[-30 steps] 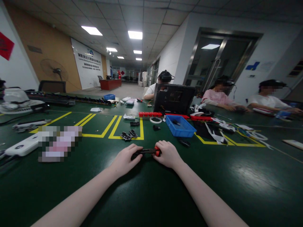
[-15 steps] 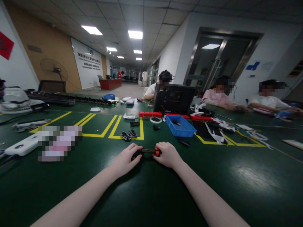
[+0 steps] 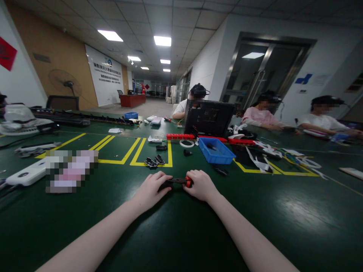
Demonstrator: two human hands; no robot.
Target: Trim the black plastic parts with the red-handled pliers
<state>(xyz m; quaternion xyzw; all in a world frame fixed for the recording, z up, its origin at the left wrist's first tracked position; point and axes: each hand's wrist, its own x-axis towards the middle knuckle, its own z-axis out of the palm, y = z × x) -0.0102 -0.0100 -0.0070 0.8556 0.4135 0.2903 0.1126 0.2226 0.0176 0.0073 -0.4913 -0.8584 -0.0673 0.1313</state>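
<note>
My right hand [image 3: 202,184] is closed round the red handles of a pair of pliers [image 3: 178,181], whose dark jaws point left. Between the fingers and thumb of my left hand [image 3: 154,186] is a small black part [image 3: 165,184], mostly hidden by the fingers. The plier tips meet this part at its right end; whether they grip it cannot be made out. Both hands are just above the green table [image 3: 181,234]. Beyond them, several black parts [image 3: 154,161] lie inside a yellow taped outline.
A blue bin [image 3: 217,150] with a dark piece inside stands ahead to the right, with a black piece [image 3: 220,171] before it. Behind are red strips [image 3: 180,136], a tape roll [image 3: 186,144] and a big black case [image 3: 209,118]. A white power strip [image 3: 28,175] lies left. Other people sit across the table.
My left hand has shifted very slightly with the black part at the plier tips. My right hand keeps its hold on the pliers, almost still.
</note>
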